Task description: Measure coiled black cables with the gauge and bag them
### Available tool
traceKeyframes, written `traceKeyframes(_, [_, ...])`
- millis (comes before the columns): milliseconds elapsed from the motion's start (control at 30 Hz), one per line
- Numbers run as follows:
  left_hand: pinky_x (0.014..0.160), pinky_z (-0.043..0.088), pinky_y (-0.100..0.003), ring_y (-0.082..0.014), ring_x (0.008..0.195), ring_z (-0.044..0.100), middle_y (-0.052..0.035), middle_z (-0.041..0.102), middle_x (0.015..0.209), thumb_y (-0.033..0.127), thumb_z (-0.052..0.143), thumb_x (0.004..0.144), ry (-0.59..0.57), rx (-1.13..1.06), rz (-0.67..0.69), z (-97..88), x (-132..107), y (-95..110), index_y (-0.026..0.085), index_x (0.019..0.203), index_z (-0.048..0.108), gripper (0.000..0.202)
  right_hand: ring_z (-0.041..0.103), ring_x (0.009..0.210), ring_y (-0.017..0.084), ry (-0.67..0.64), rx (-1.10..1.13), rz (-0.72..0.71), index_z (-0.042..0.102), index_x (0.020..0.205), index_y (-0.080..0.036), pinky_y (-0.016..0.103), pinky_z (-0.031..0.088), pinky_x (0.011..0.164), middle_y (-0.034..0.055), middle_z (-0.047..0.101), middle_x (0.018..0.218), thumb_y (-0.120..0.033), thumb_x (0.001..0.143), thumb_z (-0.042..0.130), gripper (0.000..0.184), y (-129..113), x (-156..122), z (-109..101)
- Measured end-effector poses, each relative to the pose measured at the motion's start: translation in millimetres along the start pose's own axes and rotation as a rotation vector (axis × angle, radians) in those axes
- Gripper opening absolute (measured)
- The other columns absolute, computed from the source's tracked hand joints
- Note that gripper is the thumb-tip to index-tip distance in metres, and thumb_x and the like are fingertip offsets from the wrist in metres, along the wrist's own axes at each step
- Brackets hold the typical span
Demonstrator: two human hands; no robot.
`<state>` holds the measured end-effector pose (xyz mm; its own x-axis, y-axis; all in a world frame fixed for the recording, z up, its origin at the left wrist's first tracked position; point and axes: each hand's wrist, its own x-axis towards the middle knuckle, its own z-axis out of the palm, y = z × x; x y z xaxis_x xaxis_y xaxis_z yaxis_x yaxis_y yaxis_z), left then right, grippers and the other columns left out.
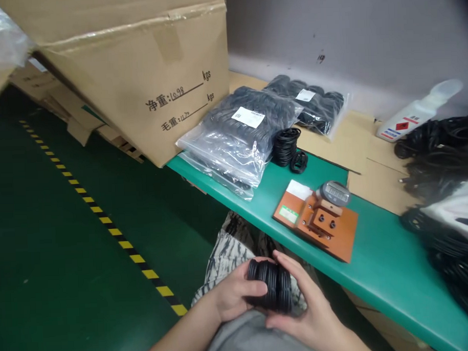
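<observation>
Over my lap, a thick stack of black rubber rings (269, 286) lies between my two hands. My left hand (238, 288) is wrapped round its left end, thumb across the front. My right hand (309, 303) cups the right end, fingers at the top and thumb below. On the green bench nearby is an orange-brown gauge fixture (316, 221) with a round digital dial (334, 192); its reading is too small to make out. Behind it stands a bundle of black rings (285, 147) beside a smaller bunch of rings (298, 162).
Clear bags (240, 134) of black rings lie on the green bench (375, 252) beside a large cardboard box (157, 70). A white bottle (408, 115) and heaps of black rings (455, 265) sit at the right. Yellow-black tape (115, 232) crosses the floor.
</observation>
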<state>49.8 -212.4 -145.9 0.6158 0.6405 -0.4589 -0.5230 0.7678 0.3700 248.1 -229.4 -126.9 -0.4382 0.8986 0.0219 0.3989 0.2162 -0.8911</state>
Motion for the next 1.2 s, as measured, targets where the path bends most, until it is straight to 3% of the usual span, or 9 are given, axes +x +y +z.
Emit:
traceKeyframes(167, [0.090,0.047,-0.037,-0.0289,0.102,0.067,-0.0116,0.069,0.104,0.021,0.087,0.062,-0.085,-0.108,0.019,9.1,-2,-8,0.014,0.113,0.060,0.058,0.044,0.132,0.035,0.056,0.102,-0.101,0.035,0.140,-0.028,0.051,0.042,0.108,0.0153,0.043,0.141,-0.050,0.077,0.078,0.080,-2,4,4])
traceKeyframes(267, [0.093,0.045,-0.039,-0.0304,0.104,0.066,-0.0128,0.070,0.103,0.023,0.086,0.065,-0.085,-0.111,0.036,8.5,-4,-12,0.013,0.115,0.061,0.057,0.045,0.131,0.035,-0.026,0.084,-0.099,0.039,0.136,-0.029,0.051,0.045,0.106,0.0155,0.041,0.141,-0.045,0.076,0.080,0.075,-4,8,2])
traceKeyframes(400, [0.086,0.049,-0.034,-0.0289,0.099,0.068,-0.0136,0.071,0.098,0.024,0.087,0.064,-0.084,-0.074,0.043,6.4,-6,-12,0.010,0.112,0.063,0.056,0.046,0.130,0.036,-0.104,0.051,-0.058,0.039,0.135,-0.029,0.052,0.047,0.104,0.0161,0.041,0.141,-0.037,0.074,0.083,0.075,-6,11,-2])
traceKeyframes(567, [0.081,0.050,-0.030,-0.0243,0.092,0.069,-0.0118,0.072,0.097,0.025,0.088,0.065,-0.046,-0.026,0.031,7.0,-9,-9,0.011,0.109,0.066,0.052,0.048,0.128,0.033,-0.144,0.002,0.013,0.032,0.138,-0.029,0.051,0.047,0.104,0.0144,0.044,0.136,-0.023,0.077,0.076,0.076,-9,11,-6])
traceKeyframes(733, [0.082,0.051,-0.032,-0.0238,0.088,0.070,-0.0108,0.073,0.096,0.019,0.088,0.063,-0.007,0.021,0.013,9.4,-11,-6,0.011,0.105,0.069,0.047,0.043,0.133,0.033,-0.275,-0.056,0.011,0.024,0.146,-0.032,0.053,0.043,0.108,0.0141,0.040,0.143,-0.024,0.079,0.076,0.084,-8,8,-11])
traceKeyframes(900, [0.075,0.052,-0.028,-0.0205,0.079,0.070,-0.0128,0.073,0.092,0.024,0.087,0.063,-0.079,-0.002,0.003,15.0,-13,-1,0.008,0.103,0.071,0.046,0.047,0.129,0.033,-0.125,0.094,-0.008,0.033,0.141,-0.034,0.050,0.044,0.107,0.0107,0.046,0.138,-0.039,0.072,0.084,0.086,-8,4,-9])
traceKeyframes(1000, [0.072,0.051,-0.024,-0.0178,0.076,0.069,-0.0131,0.072,0.092,0.026,0.087,0.064,-0.111,-0.031,0.009,18.1,-13,0,0.008,0.104,0.070,0.047,0.050,0.126,0.032,-0.040,0.135,-0.010,0.035,0.139,-0.033,0.048,0.046,0.105,0.0107,0.048,0.134,-0.039,0.072,0.084,0.083,-11,2,-8])
traceKeyframes(1100, [0.071,0.050,-0.024,-0.0183,0.078,0.069,-0.0129,0.072,0.093,0.028,0.086,0.065,-0.097,-0.021,0.022,19.6,-12,1,0.009,0.105,0.070,0.048,0.050,0.126,0.031,-0.024,0.082,0.001,0.034,0.140,-0.032,0.048,0.047,0.104,0.0114,0.046,0.135,-0.033,0.077,0.079,0.078,-13,3,-10])
traceKeyframes(1200, [0.077,0.050,-0.028,-0.0218,0.086,0.069,-0.0121,0.072,0.095,0.027,0.088,0.063,-0.020,0.030,0.056,19.3,-10,-2,0.009,0.103,0.070,0.047,0.048,0.128,0.031,-0.088,-0.011,0.032,0.030,0.143,-0.032,0.048,0.047,0.105,0.0119,0.044,0.139,-0.031,0.080,0.075,0.077,-14,5,-16])
